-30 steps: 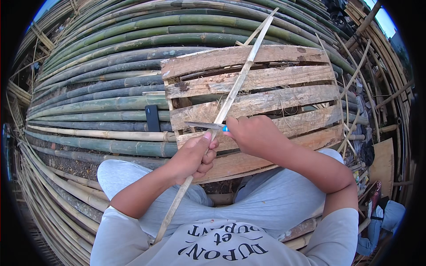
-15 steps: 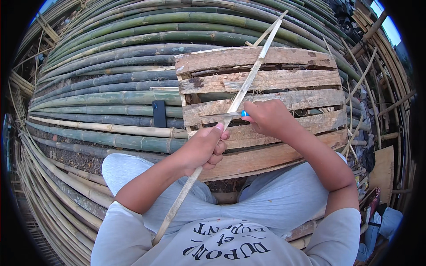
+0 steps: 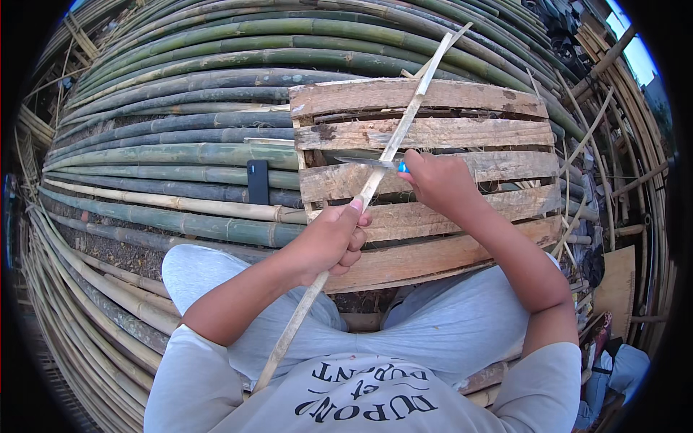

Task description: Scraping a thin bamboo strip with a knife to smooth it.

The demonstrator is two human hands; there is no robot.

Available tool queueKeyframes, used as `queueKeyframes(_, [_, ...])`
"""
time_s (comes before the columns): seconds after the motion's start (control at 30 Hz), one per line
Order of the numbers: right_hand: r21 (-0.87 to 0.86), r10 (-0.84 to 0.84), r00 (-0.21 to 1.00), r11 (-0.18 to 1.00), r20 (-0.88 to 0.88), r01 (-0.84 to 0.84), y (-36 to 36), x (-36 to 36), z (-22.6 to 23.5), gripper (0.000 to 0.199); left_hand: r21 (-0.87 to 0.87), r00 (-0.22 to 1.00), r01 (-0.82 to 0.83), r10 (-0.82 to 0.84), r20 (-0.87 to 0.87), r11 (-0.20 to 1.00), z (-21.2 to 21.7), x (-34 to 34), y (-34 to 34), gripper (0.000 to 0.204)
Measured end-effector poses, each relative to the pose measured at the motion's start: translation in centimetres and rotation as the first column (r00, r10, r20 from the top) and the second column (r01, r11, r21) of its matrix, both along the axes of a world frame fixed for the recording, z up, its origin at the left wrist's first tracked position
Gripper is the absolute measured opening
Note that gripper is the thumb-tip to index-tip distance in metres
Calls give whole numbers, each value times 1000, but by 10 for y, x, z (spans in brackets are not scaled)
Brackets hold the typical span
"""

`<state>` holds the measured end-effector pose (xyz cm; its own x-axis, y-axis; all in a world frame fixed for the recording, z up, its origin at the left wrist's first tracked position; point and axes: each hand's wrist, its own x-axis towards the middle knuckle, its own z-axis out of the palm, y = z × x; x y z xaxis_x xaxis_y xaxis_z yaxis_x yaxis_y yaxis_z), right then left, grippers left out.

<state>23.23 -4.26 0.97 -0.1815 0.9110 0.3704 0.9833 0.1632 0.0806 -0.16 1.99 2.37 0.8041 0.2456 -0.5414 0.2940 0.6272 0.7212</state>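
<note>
A long, narrow bamboo strip (image 3: 401,131) slants from beside my torso up across the wooden slatted crate. My left hand (image 3: 333,242) is closed around its lower middle, thumb lying along the top. In my right hand (image 3: 442,182) is a knife (image 3: 367,162) with a blue handle end, its blade lying across the strip and pointing left. The blade rests on the strip a little beyond my left thumb. Most of the knife's handle is hidden in my right fist.
The slatted wooden crate (image 3: 462,133) stands before my legs. A dark phone (image 3: 258,182) lies on bamboo poles (image 3: 195,155) left of it. Another thin strip (image 3: 460,35) sticks out past the crate's far edge. Loose sticks (image 3: 588,137) and a board (image 3: 615,281) are at the right.
My right hand has slid the knife farther up the strip, away from my left hand. The strip's far end has swung slightly left. My left hand keeps its hold.
</note>
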Motion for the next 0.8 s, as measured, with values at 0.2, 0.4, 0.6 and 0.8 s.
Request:
queueKeyframes(0.2, [-111, -124, 990, 985, 62, 130, -13, -19, 11, 31, 8, 999, -29, 29, -39, 1000, 7, 2, -10, 36])
queueKeyframes(0.4, [-64, -148, 983, 986, 109, 156, -11, -24, 11, 33, 36, 997, -38, 40, -61, 999, -1, 6, -8, 37])
queueKeyframes(0.6, [-87, -97, 995, 991, 20, 99, -4, -7, 11, 33, 10, 998, -22, 22, -53, 1000, 1, 8, -7, 37])
queueKeyframes(0.8, [-112, 6, 1000, 994, 19, -4, -7, -3, 12, 32, 24, 998, -33, 34, -58, 999, 6, 4, -12, 37])
